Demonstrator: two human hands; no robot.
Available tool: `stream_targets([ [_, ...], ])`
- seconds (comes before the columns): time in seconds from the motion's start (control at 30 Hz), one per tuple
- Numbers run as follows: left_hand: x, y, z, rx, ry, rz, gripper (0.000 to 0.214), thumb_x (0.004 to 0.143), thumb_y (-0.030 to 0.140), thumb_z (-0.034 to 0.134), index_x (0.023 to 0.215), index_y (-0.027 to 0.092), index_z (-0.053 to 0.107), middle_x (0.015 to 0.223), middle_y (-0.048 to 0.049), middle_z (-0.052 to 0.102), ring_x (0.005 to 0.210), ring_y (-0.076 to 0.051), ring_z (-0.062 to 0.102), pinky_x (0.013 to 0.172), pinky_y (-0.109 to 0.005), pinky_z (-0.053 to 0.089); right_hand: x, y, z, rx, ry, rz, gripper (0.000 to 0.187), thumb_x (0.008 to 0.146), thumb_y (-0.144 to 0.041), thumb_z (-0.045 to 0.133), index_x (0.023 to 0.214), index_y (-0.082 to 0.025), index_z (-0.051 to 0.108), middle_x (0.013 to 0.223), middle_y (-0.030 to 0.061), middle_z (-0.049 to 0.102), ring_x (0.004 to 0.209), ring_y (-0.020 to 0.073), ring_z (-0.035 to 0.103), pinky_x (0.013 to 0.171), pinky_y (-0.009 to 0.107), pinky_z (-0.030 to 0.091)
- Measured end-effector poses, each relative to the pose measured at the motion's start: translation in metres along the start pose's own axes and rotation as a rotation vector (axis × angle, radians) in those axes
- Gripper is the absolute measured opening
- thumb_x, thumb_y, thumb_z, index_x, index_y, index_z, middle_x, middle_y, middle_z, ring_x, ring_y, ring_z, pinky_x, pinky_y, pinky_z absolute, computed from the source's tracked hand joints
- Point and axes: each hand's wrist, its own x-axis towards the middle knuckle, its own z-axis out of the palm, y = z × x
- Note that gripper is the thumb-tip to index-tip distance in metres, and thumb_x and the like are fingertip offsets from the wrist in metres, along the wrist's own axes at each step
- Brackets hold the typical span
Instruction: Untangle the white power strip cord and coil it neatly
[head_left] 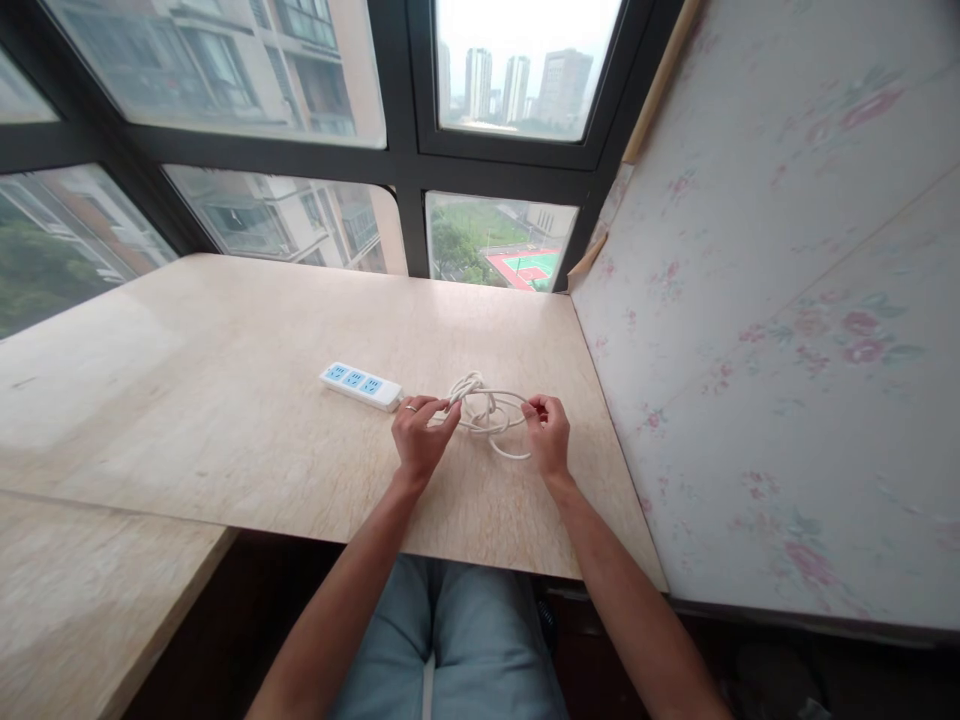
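A white power strip [361, 386] with blue socket faces lies on the tabletop, left of my hands. Its white cord [480, 420] is gathered in a loose, tangled bundle between them. My left hand [424, 432] pinches the cord at the bundle's left side, thumb and fingers together; a ring shows on one finger. On the right, my right hand [547, 430] is closed on a loop of the same cord. One length of cord curves below the bundle towards my right wrist, and its far end is hidden.
The beige marble-patterned tabletop [247, 420] reaches back to dark-framed windows [495, 170]. A wall with floral paper [750, 330] rises close on the right. Another lower-left surface [90, 590] adjoins the table. My legs [457, 640] are under the front edge.
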Motion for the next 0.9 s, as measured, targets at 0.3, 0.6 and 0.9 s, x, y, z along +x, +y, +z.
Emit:
stream_targets([
  [0.3, -0.005, -0.002, -0.002, 0.012, -0.027, 0.037, 0.015, 0.084, 0.032, 0.063, 0.08, 0.021, 0.072, 0.081, -0.0042, 0.07, 0.076, -0.018, 0.059, 0.076, -0.033, 0.047, -0.005, 0.004, 0.002, 0.042, 0.014, 0.128, 0.034, 0.082, -0.042, 0.056, 0.091, -0.009, 0.056, 0.086, 0.0063, 0.058, 0.075, 0.0103, 0.052, 0.07, 0.021, 0.042],
  [0.6, -0.022, 0.007, -0.003, -0.145, -0.017, 0.094, 0.012, 0.085, 0.025, 0.062, 0.079, 0.018, 0.069, 0.08, -0.0043, 0.068, 0.076, -0.013, 0.062, 0.071, -0.026, 0.048, -0.005, -0.012, -0.023, 0.029, -0.197, -0.337, 0.024, 0.091, -0.035, 0.051, 0.092, -0.012, 0.057, 0.1, 0.0091, 0.057, 0.102, 0.014, 0.054, 0.095, 0.03, 0.045],
  [0.9, -0.027, 0.007, -0.002, -0.187, -0.091, 0.14, 0.013, 0.087, 0.025, 0.06, 0.079, 0.018, 0.068, 0.076, -0.0022, 0.067, 0.063, -0.009, 0.061, 0.06, -0.021, 0.045, -0.008, -0.027, -0.003, -0.255, -0.106, -0.701, 0.018, 0.088, -0.028, 0.062, 0.099, -0.015, 0.067, 0.092, 0.0074, 0.056, 0.088, 0.0107, 0.053, 0.081, 0.025, 0.044],
])
